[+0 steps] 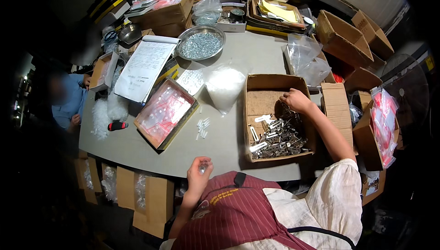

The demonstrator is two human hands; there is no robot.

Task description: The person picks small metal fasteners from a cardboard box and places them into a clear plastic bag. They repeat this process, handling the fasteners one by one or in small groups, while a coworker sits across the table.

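Observation:
My left hand [198, 175] is at the table's near edge, in front of my apron. Its fingers curl round a small clear, shiny thing [203, 167] whose kind I cannot make out. My right hand [297, 101] reaches over the right side of an open cardboard box [259, 101], fingers bent and drawn together above the metal parts. What those fingers hold, if anything, is hidden. Inside the box lies a heap of slotted metal parts [280, 136]. Left of it, several short whitish tubes [202, 128] lie loose on the table [224, 147].
A bag of white pieces [224, 87] stands beyond the tubes, near a metal bowl of small silvery parts [200, 43]. Further left are a box of red-printed bags [166, 112], a notepad [145, 69] and a red-black tool [118, 126]. Another person [68, 96] sits at the far left.

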